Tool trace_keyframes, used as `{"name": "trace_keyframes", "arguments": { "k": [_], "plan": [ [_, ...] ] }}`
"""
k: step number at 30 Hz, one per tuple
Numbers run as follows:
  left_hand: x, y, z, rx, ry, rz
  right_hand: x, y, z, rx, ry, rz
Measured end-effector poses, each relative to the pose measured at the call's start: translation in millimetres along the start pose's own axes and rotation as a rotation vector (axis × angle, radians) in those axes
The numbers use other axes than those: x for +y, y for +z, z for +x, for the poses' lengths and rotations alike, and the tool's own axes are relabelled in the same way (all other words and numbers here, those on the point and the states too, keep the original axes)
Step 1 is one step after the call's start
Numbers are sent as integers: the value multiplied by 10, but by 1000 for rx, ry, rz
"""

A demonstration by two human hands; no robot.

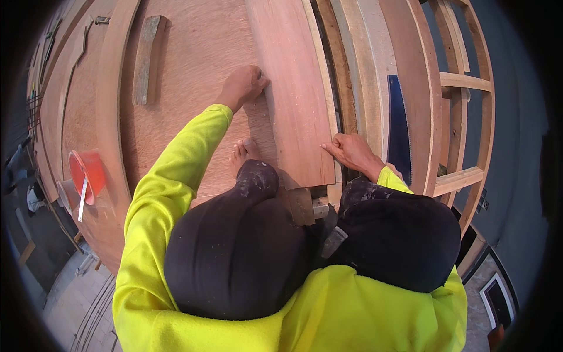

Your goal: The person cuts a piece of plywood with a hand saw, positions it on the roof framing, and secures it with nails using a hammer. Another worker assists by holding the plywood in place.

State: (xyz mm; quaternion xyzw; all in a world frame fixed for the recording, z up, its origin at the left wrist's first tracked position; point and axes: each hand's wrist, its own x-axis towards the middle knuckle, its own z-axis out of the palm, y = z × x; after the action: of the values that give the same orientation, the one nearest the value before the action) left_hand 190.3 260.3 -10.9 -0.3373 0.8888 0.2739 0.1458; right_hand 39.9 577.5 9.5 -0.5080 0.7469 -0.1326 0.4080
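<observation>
A long reddish plywood strip [296, 94] runs away from me between my two hands. At its left edge, my left hand [245, 85] is closed with the fingers curled in; whatever they may hold is hidden. My right hand [355, 154] rests by the strip's right edge near its close end. Its index finger is stretched toward that edge, and the other fingers are partly bent. To the right of this hand lies a dark blue saw blade [400, 129] with a toothed edge. My bare foot [245, 154] stands on the plywood sheet [193, 70], left of the strip.
A short wood block [149, 61] lies at the far left on the sheet. An orange plastic container [88, 175] with a white stick stands further left. Several long timbers [359, 64] run along the right, beside an open wooden frame [457, 183]. Below the left edge is a lower floor [82, 305].
</observation>
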Motion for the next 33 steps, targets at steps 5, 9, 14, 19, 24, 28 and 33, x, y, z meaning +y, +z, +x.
{"name": "trace_keyframes", "arguments": {
  "k": [5,9,14,19,24,28,33],
  "plan": [
    [14,47,7,-8,44,-78,92,100,-51,115,-5,165],
    [-10,111,32,36,84,-75,119,129,-74,143,43,255],
    [7,113,23,-19,-15,-137,185,126,-30,119,-90,105],
    [-9,101,-42,-4,-121,-261,190,173,31,114,-147,80],
    [11,178,-31,50,-78,-112,194,83,20,42,-115,90],
    [100,124,-112,38,-141,-108,260,-23,97,66,-104,204],
    [-10,253,-204,245,-14,-57,297,-360,272,69,-49,249]
  ]
}}
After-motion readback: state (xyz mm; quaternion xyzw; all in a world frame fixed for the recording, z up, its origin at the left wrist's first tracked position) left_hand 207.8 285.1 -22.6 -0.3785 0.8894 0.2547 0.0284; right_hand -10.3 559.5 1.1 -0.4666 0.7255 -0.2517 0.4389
